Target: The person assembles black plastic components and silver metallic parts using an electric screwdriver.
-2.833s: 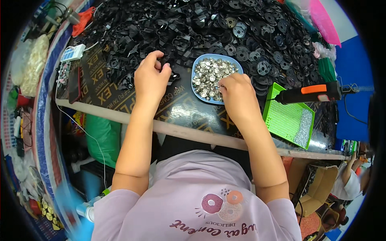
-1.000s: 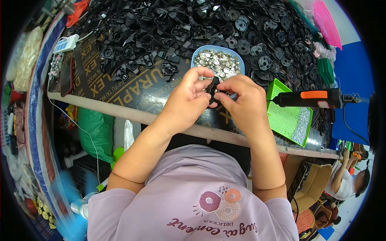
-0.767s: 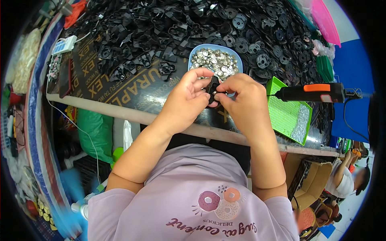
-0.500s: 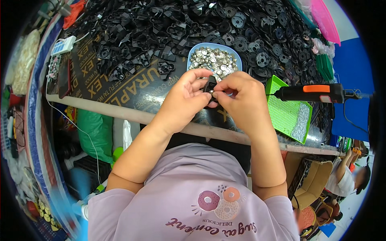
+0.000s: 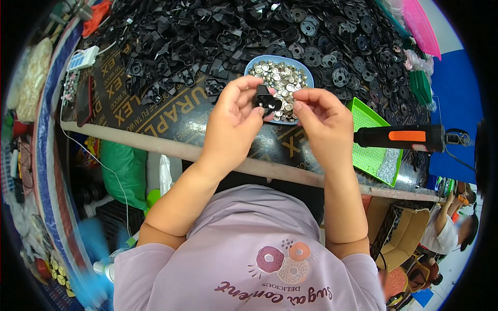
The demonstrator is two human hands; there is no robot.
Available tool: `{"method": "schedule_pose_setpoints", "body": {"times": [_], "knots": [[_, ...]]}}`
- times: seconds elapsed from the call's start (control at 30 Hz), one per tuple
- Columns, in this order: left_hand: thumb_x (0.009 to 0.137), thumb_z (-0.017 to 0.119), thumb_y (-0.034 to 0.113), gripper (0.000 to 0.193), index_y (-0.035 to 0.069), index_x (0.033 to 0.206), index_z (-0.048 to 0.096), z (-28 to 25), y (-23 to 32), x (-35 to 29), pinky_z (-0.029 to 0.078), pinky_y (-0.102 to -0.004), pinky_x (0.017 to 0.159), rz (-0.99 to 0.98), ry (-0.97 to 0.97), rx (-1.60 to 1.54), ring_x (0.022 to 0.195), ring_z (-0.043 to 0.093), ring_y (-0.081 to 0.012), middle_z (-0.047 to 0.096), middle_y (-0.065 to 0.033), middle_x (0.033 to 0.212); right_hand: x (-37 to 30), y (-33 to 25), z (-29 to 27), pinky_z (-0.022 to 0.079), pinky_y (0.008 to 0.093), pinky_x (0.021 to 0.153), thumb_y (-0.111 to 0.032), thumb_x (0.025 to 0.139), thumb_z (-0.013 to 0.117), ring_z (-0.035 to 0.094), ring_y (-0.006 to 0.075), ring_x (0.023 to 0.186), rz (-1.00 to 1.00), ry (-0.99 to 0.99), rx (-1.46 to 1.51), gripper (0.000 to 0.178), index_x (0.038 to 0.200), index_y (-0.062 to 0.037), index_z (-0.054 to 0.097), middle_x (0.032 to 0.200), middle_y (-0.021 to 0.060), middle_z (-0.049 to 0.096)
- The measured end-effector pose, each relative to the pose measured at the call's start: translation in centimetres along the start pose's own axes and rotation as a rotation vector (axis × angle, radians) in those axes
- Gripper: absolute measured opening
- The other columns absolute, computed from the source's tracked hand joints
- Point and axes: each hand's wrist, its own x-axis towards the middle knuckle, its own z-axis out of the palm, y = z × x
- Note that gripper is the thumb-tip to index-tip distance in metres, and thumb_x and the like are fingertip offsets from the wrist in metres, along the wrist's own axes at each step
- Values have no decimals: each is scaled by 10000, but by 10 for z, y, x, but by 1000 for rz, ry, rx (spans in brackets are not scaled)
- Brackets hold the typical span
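Note:
My left hand (image 5: 234,116) is closed around a small black plastic part (image 5: 263,97), held up over the near rim of a light-blue bowl. A bit of silver shows at the part's lower end. My right hand (image 5: 328,118) is a short way to the right, its thumb and index finger curled with a small gap between the tips. I see nothing between them. Beneath and beyond both hands is the blue bowl (image 5: 311,82), filled with small round silver metal caps (image 5: 282,78).
A black-and-orange electric screwdriver (image 5: 407,136) hangs over a green tray (image 5: 367,116) of small silver screws (image 5: 388,163). Black moulded parts (image 5: 176,57) and black discs (image 5: 340,76) heap across the table's far side. A white power strip (image 5: 83,58) lies far left.
My right hand has drawn away rightward from the black part, its pinch on a small silver piece loosened. My left hand has shifted slightly left with the part. The screwdriver has swung nearer.

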Motion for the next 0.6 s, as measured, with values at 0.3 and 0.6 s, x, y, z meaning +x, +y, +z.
{"method": "schedule_pose_setpoints", "body": {"times": [0.3, 0.6], "knots": [[798, 521, -93, 470, 39, 1249, 533, 1, -2, 2, 487, -387, 924, 567, -249, 966, 1128, 553, -371, 575, -180, 1208, -18, 9, 14, 532, 339, 808, -27, 919, 533, 649, 225, 899, 745, -215, 1060, 262, 1162, 68, 562, 1058, 157, 642], [857, 383, -133, 467, -15, 1307, 416, -3, -1, 6, 454, -234, 869, 20, 16, 116, 1087, 543, -124, 531, -111, 1235, -15, -3, 8, 538, 269, 671, 3, 918, 531, 646, 165, 779, 567, -96, 593, 193, 1099, 55, 572, 938, 144, 665]]}}
